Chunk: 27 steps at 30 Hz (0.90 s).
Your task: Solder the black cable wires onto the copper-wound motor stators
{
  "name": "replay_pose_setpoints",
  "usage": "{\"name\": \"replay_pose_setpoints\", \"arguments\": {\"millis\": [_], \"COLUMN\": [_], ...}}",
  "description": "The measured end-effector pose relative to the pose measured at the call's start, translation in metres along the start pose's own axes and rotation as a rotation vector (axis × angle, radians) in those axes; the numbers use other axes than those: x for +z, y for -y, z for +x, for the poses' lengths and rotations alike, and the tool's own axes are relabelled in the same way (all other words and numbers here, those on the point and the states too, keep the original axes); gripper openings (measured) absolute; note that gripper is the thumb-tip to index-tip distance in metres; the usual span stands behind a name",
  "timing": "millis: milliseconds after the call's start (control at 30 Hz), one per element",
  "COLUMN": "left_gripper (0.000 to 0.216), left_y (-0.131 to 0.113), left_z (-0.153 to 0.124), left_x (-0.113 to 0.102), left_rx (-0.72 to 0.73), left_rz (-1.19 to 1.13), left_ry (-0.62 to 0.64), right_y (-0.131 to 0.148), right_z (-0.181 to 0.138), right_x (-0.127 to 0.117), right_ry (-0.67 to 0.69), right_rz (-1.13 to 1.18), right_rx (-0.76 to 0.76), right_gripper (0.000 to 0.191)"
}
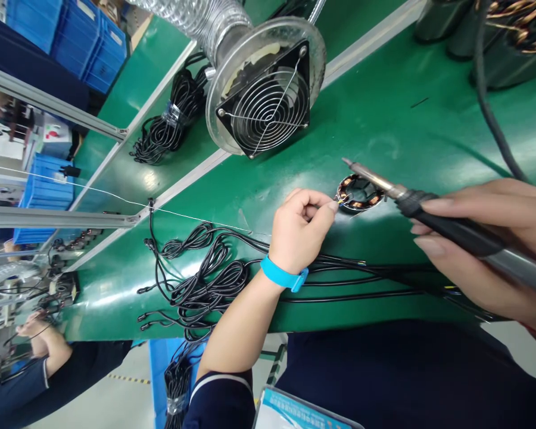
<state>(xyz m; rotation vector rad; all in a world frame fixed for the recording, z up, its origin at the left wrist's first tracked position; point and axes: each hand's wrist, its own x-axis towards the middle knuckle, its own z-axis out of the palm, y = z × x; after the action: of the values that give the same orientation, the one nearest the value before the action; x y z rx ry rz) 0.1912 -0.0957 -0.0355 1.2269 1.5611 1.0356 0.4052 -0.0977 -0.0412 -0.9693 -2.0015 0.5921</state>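
My right hand (495,238) is wrapped round a soldering iron (455,229), its metal tip pointing left, above a motor stator (360,193). The stator is a small ring with copper windings, lying on the green bench. Beside its left edge, my left hand (301,223), with a blue band at the wrist, is closed in a pinch on thin wire leads (340,202). Fingers hide most of the leads; a bit of yellow and blue shows. A thin pale strand (192,218) runs from the left toward my left hand, its end hard to make out.
A fan with a wire guard (268,119) on a silver duct stands behind my hands. Coiled black cables (205,280) lie at left, and another bundle (174,116) lies farther back. Larger wound cores (513,53) stand at back right. A co-worker's hands (38,328) show at far left.
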Motion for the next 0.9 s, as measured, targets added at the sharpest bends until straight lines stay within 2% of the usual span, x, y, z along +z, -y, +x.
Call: {"name": "replay_pose_setpoints", "arguments": {"millis": [133, 200, 267, 467, 633, 733, 800, 900], "left_gripper": [0.012, 0.013, 0.012, 0.011, 0.012, 0.012, 0.012, 0.013], "left_y": [0.000, -0.001, -0.002, -0.005, -0.007, -0.005, -0.003, 0.002], "left_z": [0.001, 0.001, 0.001, 0.000, 0.001, 0.000, -0.001, -0.003], "left_x": [-0.001, -0.001, -0.001, -0.001, -0.003, -0.004, -0.004, -0.005], "left_rx": [-0.013, -0.017, -0.019, -0.021, -0.134, -0.170, -0.118, 0.108], "left_rz": [0.000, -0.001, -0.001, 0.001, -0.111, -0.194, -0.182, -0.046], "left_ry": [0.008, 0.009, 0.007, -0.006, 0.041, 0.086, 0.093, 0.041], "right_y": [0.003, 0.004, 0.003, -0.005, -0.007, -0.006, -0.004, -0.002], "right_z": [0.014, 0.022, 0.029, 0.033, 0.033, 0.034, 0.034, 0.030], "right_x": [0.001, 0.004, 0.008, 0.025, 0.032, 0.036, 0.038, 0.041], "right_ry": [0.024, 0.026, 0.039, 0.052, -0.042, -0.022, 0.023, 0.078], "right_rz": [-0.110, -0.099, -0.107, -0.125, -0.198, -0.245, -0.234, -0.192], "right_rx": [0.048, 0.093, 0.093, -0.065, -0.079, -0.136, -0.155, -0.021], "right_gripper": [0.038, 0.041, 0.042, 0.039, 0.036, 0.033, 0.032, 0.038]}}
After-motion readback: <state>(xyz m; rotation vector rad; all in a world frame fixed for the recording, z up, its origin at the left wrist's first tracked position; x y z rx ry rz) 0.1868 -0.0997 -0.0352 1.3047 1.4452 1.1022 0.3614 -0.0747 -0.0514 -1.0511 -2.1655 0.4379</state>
